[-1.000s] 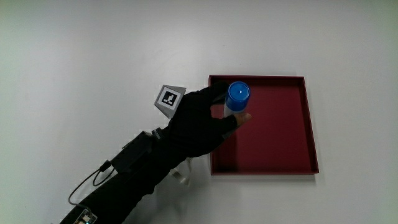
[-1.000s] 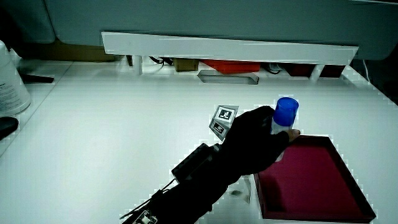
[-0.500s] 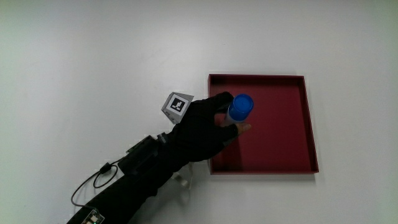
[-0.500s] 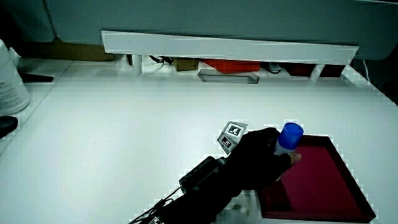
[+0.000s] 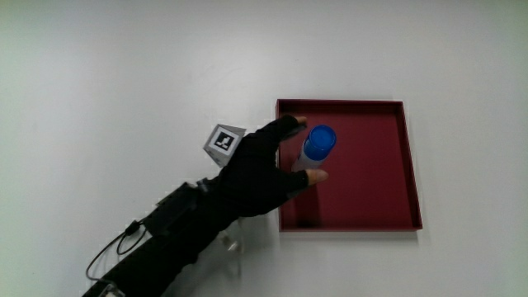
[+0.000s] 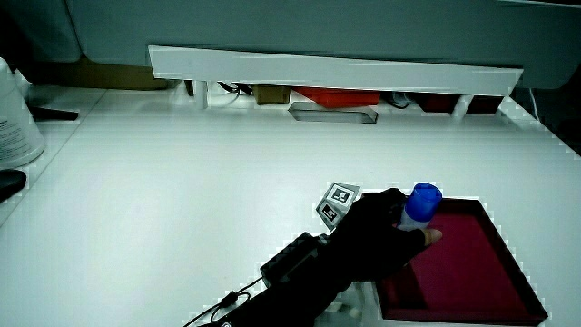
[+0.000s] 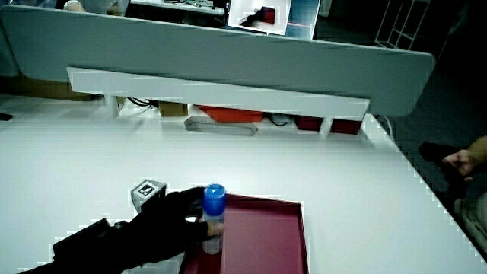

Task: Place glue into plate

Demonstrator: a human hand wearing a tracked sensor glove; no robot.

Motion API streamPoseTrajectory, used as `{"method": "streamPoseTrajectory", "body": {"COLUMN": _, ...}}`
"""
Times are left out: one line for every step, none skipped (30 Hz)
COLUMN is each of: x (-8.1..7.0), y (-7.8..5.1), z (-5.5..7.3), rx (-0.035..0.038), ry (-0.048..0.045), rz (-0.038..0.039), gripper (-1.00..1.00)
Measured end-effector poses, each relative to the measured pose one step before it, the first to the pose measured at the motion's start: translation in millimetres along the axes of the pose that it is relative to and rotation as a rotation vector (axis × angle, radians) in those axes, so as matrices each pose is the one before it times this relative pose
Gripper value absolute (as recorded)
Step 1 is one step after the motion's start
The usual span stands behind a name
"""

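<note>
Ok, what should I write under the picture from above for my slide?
A gloved hand holds a blue-capped glue stick upright inside the dark red plate on a white table.

main view looks straight down, close over the table [image 5: 124,66]. both side views look forward and down toward the partition [image 6: 336,68], sharing the red plate [image 7: 293,228].

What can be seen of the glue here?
The glue is a stick with a pale body and round blue cap, plastic by the look. It stands upright inside the red plate, near the plate's wall beside the hand, whose fingers wrap its body. Whether its base touches the plate floor cannot be told.
</note>
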Motion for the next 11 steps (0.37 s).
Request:
{"method": "streamPoseTrajectory", "body": {"x": 1.98, "y": -1.43, "z": 3.62, "rx": -0.02116, "ry": -0.00405, "rz": -0.00612, "gripper": -0.93}}
{"method": "streamPoseTrajectory", "body": {"x": 4.09, "y": -1.88, "z": 3.57, "rx": -0.03045, "ry": -0.00373, "rz": -0.00021, "gripper": -1.00}}
{"method": "streamPoseTrajectory", "body": {"x": 4.11, "y": -1.99, "z": 3.49, "rx": -0.03045, "ry": -0.00373, "rz": -0.00021, "gripper": -1.00}}
{"method": "streamPoseTrajectory", "body": {"x": 5.20, "y": -1.88, "z": 3.20, "rx": -0.04338, "ry": -0.02123, "rz": 0.01236, "gripper": -1.00}}
{"method": "streamPoseTrajectory", "body": {"x": 5.24, "y": -2.08, "z": 3.00, "rx": -0.04338, "ry": -0.02123, "rz": 0.01236, "gripper": -1.00}}
{"method": "streamPoseTrajectory", "body": {"x": 6.17, "y": -3.96, "z": 3.28, "rx": -0.02934, "ry": -0.02782, "rz": 0.02501, "gripper": -1.00}}
{"method": "streamPoseTrajectory", "body": {"x": 9.28, "y": -5.84, "z": 3.80, "rx": -0.01188, "ry": 0.00676, "rz": 0.03730, "gripper": -1.00}}
{"method": "streamPoseTrajectory", "body": {"x": 9.03, "y": -6.22, "z": 3.79, "rx": -0.01188, "ry": 0.00676, "rz": 0.03730, "gripper": -1.00}}
{"method": "streamPoseTrajectory", "body": {"x": 8.77, "y": -6.60, "z": 3.77, "rx": -0.01188, "ry": 0.00676, "rz": 0.03730, "gripper": -1.00}}
{"method": "streamPoseTrajectory", "body": {"x": 0.97, "y": -4.82, "z": 5.79, "rx": -0.00081, "ry": 0.02231, "rz": 0.00369, "gripper": -1.00}}
{"method": "streamPoseTrajectory", "body": {"x": 0.83, "y": -4.83, "z": 5.80, "rx": -0.00081, "ry": 0.02231, "rz": 0.00369, "gripper": -1.00}}
